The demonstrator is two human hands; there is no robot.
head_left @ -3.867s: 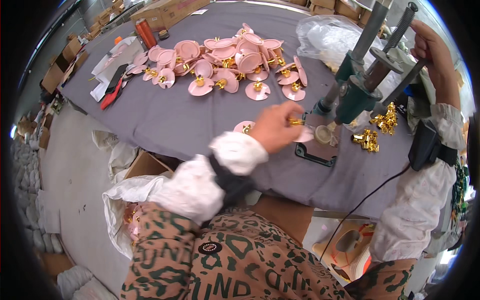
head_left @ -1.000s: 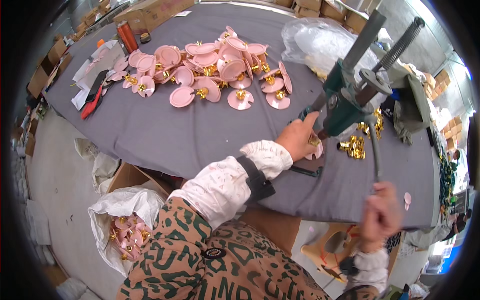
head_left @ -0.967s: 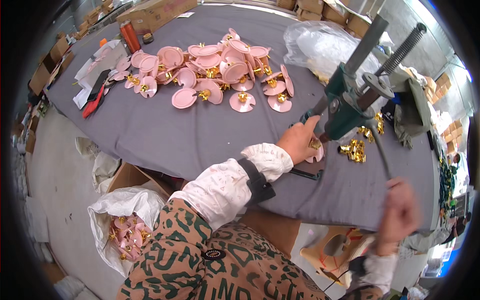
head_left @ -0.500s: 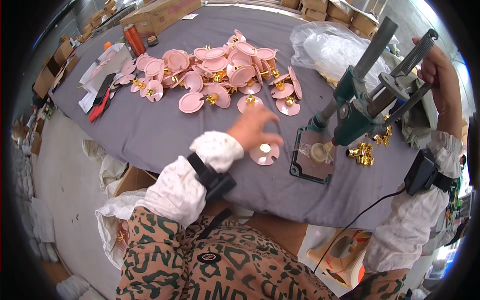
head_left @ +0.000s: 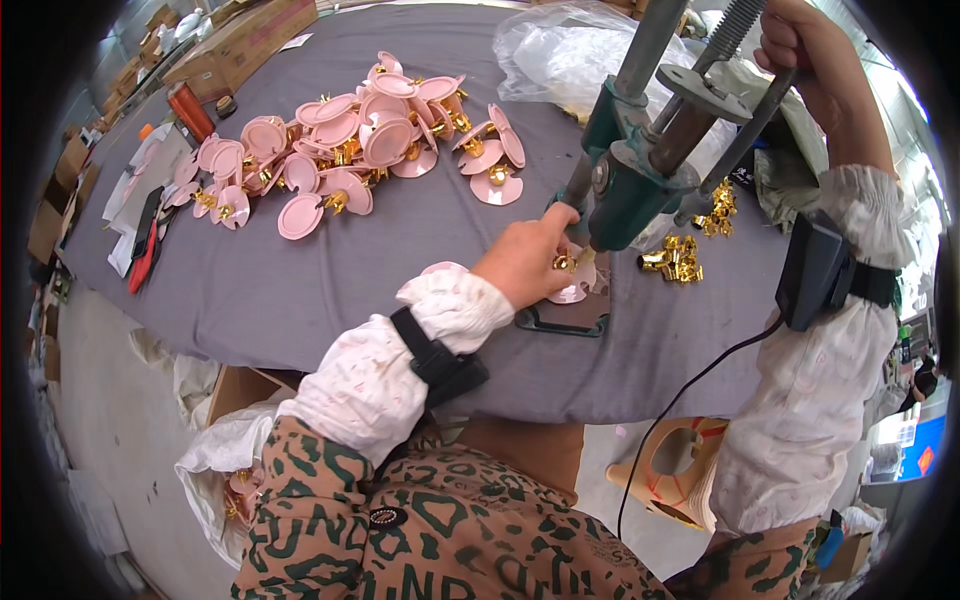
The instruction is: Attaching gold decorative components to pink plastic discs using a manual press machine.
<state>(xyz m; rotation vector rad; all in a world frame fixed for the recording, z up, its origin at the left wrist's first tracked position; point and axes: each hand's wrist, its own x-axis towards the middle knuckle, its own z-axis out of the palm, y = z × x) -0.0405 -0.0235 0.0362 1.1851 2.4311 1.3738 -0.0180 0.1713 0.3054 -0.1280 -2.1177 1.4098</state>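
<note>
My left hand (head_left: 530, 256) is closed on a pink disc (head_left: 572, 292) with a gold clip on it, at the base plate (head_left: 562, 326) of a green hand press (head_left: 630, 185). My fingers hide part of the disc, so I cannot tell whether it touches the plate. Up at the right, my right hand (head_left: 800, 45) is wrapped round the press's lever (head_left: 757, 122). Many pink discs with gold clips lie in a heap (head_left: 345, 130) left of the press. Behind my left wrist the edge of another pink disc shows.
Loose gold clips (head_left: 677, 262) lie right of the press. Clear plastic sheeting (head_left: 560, 55) is bunched behind it. At the far left are an orange-brown cylinder (head_left: 190, 110), a red-and-black tool (head_left: 146, 245) and a cardboard box (head_left: 240, 50). A black cable (head_left: 690, 385) hangs from my right wrist.
My left hand has moved right from the cloth to the press base, and a pink disc is now in its fingers. My right hand stays on the lever. The whole view has shifted.
</note>
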